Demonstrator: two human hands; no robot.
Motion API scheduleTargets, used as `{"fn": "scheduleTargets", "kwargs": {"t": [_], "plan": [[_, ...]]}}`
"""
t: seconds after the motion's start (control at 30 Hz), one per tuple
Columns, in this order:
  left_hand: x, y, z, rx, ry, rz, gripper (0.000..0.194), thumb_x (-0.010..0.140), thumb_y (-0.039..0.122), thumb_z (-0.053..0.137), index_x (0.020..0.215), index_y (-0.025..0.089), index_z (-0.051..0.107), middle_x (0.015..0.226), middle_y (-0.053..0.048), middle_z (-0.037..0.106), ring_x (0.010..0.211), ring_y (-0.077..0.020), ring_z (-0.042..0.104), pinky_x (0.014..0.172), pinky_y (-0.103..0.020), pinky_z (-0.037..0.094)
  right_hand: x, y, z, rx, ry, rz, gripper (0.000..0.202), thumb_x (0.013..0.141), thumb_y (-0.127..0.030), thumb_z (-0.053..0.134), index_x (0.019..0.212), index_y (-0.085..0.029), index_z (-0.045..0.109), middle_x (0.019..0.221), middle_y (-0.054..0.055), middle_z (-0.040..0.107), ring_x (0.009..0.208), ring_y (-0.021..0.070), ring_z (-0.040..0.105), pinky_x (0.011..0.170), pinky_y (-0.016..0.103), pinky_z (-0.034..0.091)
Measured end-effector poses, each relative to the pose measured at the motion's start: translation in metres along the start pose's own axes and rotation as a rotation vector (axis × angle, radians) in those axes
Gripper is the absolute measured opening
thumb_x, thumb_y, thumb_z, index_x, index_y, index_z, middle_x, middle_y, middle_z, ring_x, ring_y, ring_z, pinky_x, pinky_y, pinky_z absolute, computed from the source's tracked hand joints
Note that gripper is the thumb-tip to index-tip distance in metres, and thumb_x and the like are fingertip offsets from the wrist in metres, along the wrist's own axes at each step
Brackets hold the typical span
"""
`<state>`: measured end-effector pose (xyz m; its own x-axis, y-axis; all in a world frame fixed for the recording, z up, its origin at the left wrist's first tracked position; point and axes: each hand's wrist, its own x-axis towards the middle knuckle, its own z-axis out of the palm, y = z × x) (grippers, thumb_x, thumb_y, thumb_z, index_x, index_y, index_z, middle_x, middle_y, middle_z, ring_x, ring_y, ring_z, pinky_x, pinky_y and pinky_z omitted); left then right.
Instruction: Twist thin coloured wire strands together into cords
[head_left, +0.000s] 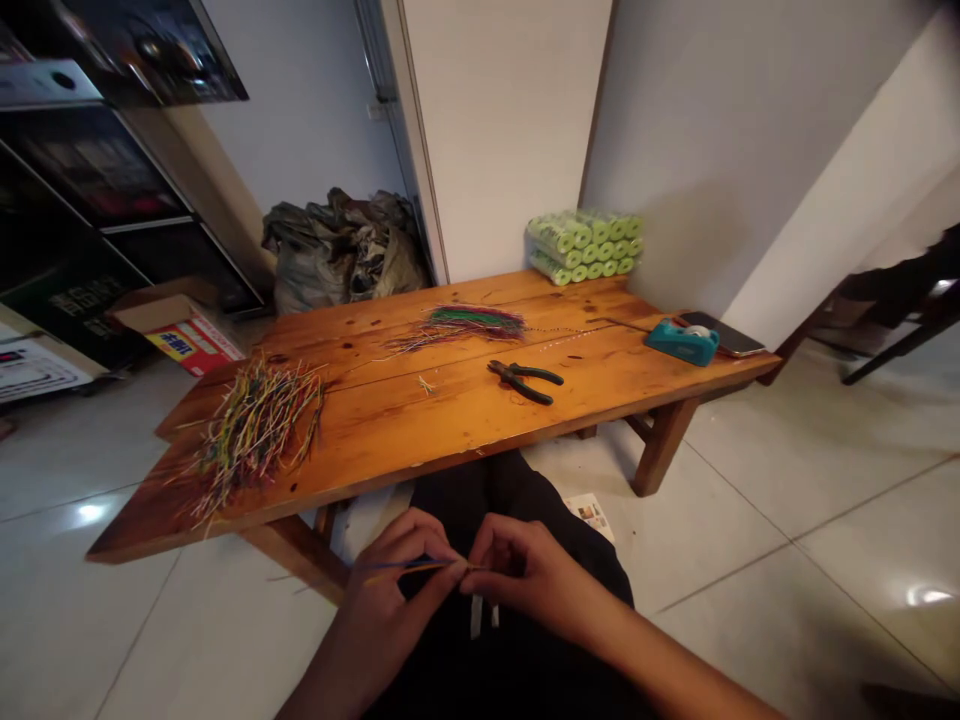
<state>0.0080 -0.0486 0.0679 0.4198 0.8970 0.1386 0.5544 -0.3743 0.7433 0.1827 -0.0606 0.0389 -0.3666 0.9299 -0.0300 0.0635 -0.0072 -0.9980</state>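
Over my lap, in front of the table's near edge, my left hand point(405, 575) pinches thin coloured wires point(424, 564), one blue and one orange-yellow. Their ends run out to the left across the fingers. Fingertip to fingertip with it, my right hand point(525, 572) is closed in a pinch on the same wires, whose tips are mostly hidden between the fingers. On the wooden table point(375, 430) lie dark-handled cutting pliers point(525, 380). A loose, tangled heap of coloured wires point(259, 425) covers the table's left end, and a neater wire bundle point(474, 322) lies toward the back.
A teal tape dispenser point(682, 342) and a dark flat phone-like object point(727, 335) sit at the right end. Green wrapped rolls point(585, 245) stand at the back corner. Small wire scraps point(426, 385) lie mid-table. Left on the floor are a cardboard box point(184, 325) and bags point(341, 250).
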Motion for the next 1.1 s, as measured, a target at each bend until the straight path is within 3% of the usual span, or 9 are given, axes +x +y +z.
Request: {"fn": "scheduleTargets", "kwargs": {"t": [0.13, 0.23, 0.47, 0.63, 0.87, 0.97, 1.03, 1.1], "plan": [[0.001, 0.008, 0.006, -0.062, 0.045, 0.071, 0.018, 0.08, 0.028, 0.056, 0.065, 0.019, 0.058, 0.073, 0.0, 0.055, 0.072, -0.0147, 0.055, 0.067, -0.026, 0.042, -0.012, 0.001, -0.003, -0.467, 0.145, -0.3, 0.01, 0.08, -0.018, 0.054, 0.07, -0.018, 0.056, 0.059, -0.005, 0.049, 0.054, 0.0078, 0.043, 0.051, 0.019, 0.031], [-0.007, 0.01, 0.014, -0.085, 0.07, 0.107, 0.017, 0.081, 0.027, 0.056, 0.066, 0.019, 0.058, 0.073, 0.0, 0.054, 0.072, -0.0143, 0.055, 0.067, -0.026, 0.041, -0.024, 0.006, -0.002, -0.595, 0.148, -0.355, 0.013, 0.084, -0.019, 0.049, 0.073, -0.019, 0.056, 0.065, -0.003, 0.054, 0.059, 0.0094, 0.048, 0.056, 0.021, 0.034], [-0.026, 0.006, 0.025, -0.053, 0.085, 0.096, 0.015, 0.081, 0.025, 0.057, 0.068, 0.019, 0.059, 0.075, 0.001, 0.055, 0.072, -0.0133, 0.055, 0.067, -0.025, 0.041, -0.04, 0.008, 0.006, -0.252, 0.079, -0.155, 0.015, 0.077, -0.031, 0.063, 0.076, -0.018, 0.055, 0.055, -0.007, 0.046, 0.05, 0.0074, 0.039, 0.047, 0.019, 0.03], [-0.015, 0.004, 0.026, -0.014, 0.087, 0.101, 0.014, 0.081, 0.025, 0.057, 0.068, 0.019, 0.06, 0.076, 0.0, 0.055, 0.073, -0.0136, 0.055, 0.067, -0.026, 0.042, -0.029, 0.007, -0.005, 0.055, -0.037, 0.014, 0.019, 0.085, -0.035, 0.051, 0.081, -0.017, 0.056, 0.065, -0.002, 0.059, 0.051, 0.0077, 0.041, 0.049, 0.02, 0.029], [-0.006, 0.01, 0.031, 0.079, 0.041, 0.189, 0.009, 0.079, 0.018, 0.06, 0.07, 0.019, 0.062, 0.077, -0.001, 0.058, 0.075, -0.0147, 0.055, 0.07, -0.028, 0.041, -0.023, 0.021, -0.021, 0.435, -0.22, 0.322, 0.037, 0.083, -0.045, 0.051, 0.07, -0.012, 0.062, 0.059, 0.001, 0.058, 0.045, 0.0054, 0.03, 0.046, 0.021, 0.019], [-0.009, 0.007, 0.036, 0.083, 0.06, 0.251, 0.006, 0.079, 0.016, 0.059, 0.074, 0.019, 0.061, 0.079, -0.001, 0.059, 0.076, -0.0142, 0.054, 0.074, -0.03, 0.04, -0.023, 0.023, -0.026, 0.47, -0.2, 0.434, 0.028, 0.079, -0.041, 0.058, 0.071, -0.015, 0.059, 0.059, -0.002, 0.054, 0.046, 0.0047, 0.027, 0.047, 0.019, 0.021], [-0.009, 0.001, 0.04, 0.064, 0.083, 0.236, 0.004, 0.079, 0.016, 0.06, 0.076, 0.019, 0.061, 0.079, -0.002, 0.059, 0.076, -0.0145, 0.054, 0.073, -0.03, 0.039, -0.019, 0.021, -0.028, 0.38, -0.17, 0.405, 0.026, 0.076, -0.04, 0.061, 0.069, -0.016, 0.056, 0.057, -0.004, 0.05, 0.046, 0.0053, 0.027, 0.047, 0.019, 0.021], [-0.008, -0.005, 0.044, -0.021, 0.112, 0.135, 0.005, 0.078, 0.019, 0.06, 0.074, 0.019, 0.062, 0.079, -0.002, 0.058, 0.076, -0.015, 0.054, 0.072, -0.029, 0.039, -0.014, 0.019, -0.028, 0.174, -0.121, 0.299, 0.027, 0.078, -0.041, 0.059, 0.068, -0.017, 0.055, 0.057, -0.004, 0.048, 0.049, 0.0068, 0.032, 0.047, 0.02, 0.023]]}}
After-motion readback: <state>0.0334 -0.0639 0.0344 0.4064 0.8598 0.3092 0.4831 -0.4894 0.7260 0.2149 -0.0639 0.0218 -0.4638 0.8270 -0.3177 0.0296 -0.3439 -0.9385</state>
